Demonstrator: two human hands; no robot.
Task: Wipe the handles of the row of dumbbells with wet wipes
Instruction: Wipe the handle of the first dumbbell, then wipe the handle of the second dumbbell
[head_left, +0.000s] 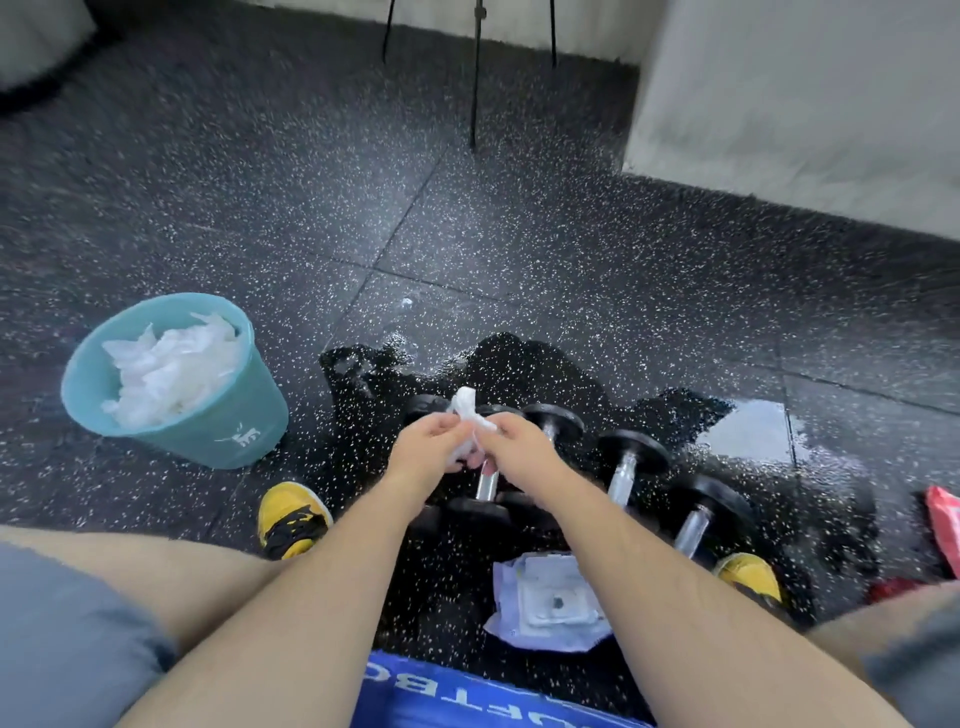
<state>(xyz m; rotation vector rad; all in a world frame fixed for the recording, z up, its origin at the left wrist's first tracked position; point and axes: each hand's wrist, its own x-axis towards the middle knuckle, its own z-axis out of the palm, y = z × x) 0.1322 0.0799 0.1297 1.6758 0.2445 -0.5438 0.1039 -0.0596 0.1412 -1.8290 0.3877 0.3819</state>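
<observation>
- Pinching a white wipe (464, 408) between them, the left hand (428, 441) and right hand (519, 441) meet fingertip to fingertip. The fingers of both are curled onto the cloth.
- A twisted end of the wipe sticks up past the fingers; the rest is bunched between the two hands.
- The hands are over the left end of the dumbbells (626, 470), which lie side by side on the floor (467, 234), and directly above one chrome handle (487, 483).
- Whether the wipe touches that handle cannot be told, because the hands cover the spot.
- The hands and forearms hide much of the leftmost dumbbells, so their count is unclear. The frame edges are blurred.
- Both forearms reach forward from the bottom edge and converge, with the backs of the hands towards the camera.
- A wipe pack (550, 603) lies just on the near side of the dumbbells, partly under the right forearm.
- Left of the dumbbells stands a teal bin (249, 410) heaped with crumpled wipes.
- Right of the dumbbells is a puddle (748, 431), and beyond it a red packet (945, 525) cut off by the frame edge.
- A yellow shoe (291, 519) sits near the dumbbells' left end.
</observation>
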